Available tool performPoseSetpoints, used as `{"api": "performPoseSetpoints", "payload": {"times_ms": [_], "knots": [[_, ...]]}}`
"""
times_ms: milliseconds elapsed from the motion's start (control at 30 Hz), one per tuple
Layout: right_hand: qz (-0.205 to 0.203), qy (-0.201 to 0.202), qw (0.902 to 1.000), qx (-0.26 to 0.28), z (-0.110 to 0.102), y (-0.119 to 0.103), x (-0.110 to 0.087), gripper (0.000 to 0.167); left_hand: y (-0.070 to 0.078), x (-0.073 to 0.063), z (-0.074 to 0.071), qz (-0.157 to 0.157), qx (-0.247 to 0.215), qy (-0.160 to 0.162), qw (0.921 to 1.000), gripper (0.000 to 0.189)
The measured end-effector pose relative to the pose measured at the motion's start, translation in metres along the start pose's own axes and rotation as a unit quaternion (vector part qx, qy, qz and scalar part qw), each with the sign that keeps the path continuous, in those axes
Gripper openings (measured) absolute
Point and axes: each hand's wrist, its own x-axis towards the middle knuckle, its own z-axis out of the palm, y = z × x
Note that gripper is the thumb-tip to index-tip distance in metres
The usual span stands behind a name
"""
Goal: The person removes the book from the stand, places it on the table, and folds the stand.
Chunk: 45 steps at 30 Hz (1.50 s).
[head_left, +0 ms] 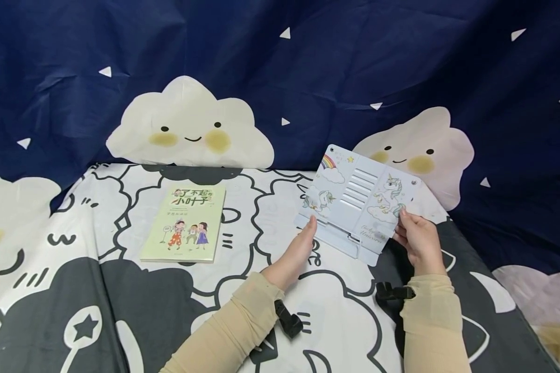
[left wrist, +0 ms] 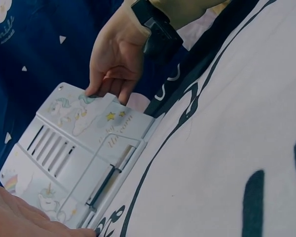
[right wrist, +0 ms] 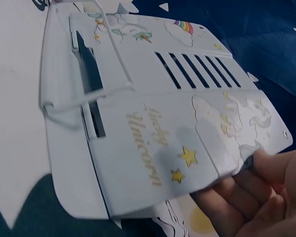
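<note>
A white metal book stand (head_left: 354, 207) with unicorns, a rainbow and a row of slots stands tilted over the right part of the cloth. A wire holder (right wrist: 116, 44) runs along its lower part. My right hand (head_left: 420, 241) pinches the stand's right edge, thumb on the printed face and fingers behind. At the lower left edge, my left hand (head_left: 291, 256) holds the stand with its thumb up at the front; its other fingers are hidden in the head view. To the left lies a green book (head_left: 184, 223) with cartoon children on its cover.
A white and dark grey patterned cloth (head_left: 233, 311) covers the surface. Behind it hangs a navy curtain (head_left: 308, 67) with smiling clouds and small white triangles. Each wrist carries a black strap mount (head_left: 288, 318).
</note>
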Motion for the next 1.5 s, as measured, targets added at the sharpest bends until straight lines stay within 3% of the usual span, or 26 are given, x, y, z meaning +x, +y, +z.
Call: {"api": "performPoseSetpoints", "payload": {"times_ms": [233,533,800,1100,1500], "knots": [[-0.014,-0.056,0.9979,0.031,-0.008,0.002,0.0,0.026,0.0,0.001,-0.002,-0.004,0.003,-0.006,1.0,0.079],[-0.031,-0.146,0.9869,0.061,-0.018,0.003,0.001,0.026,0.001,0.001,-0.004,-0.002,0.001,-0.003,1.0,0.081],[-0.032,-0.181,0.9816,0.053,-0.021,0.005,0.003,0.027,0.001,0.004,-0.008,0.001,0.004,0.011,0.9999,0.079],[-0.031,-0.244,0.9678,0.055,-0.024,0.004,0.002,0.026,0.0,0.007,-0.014,-0.004,-0.008,0.024,0.9997,0.084],[-0.032,-0.297,0.9532,0.046,-0.026,0.004,0.0,0.031,-0.004,0.011,-0.022,0.021,-0.013,0.014,0.9996,0.084]]}}
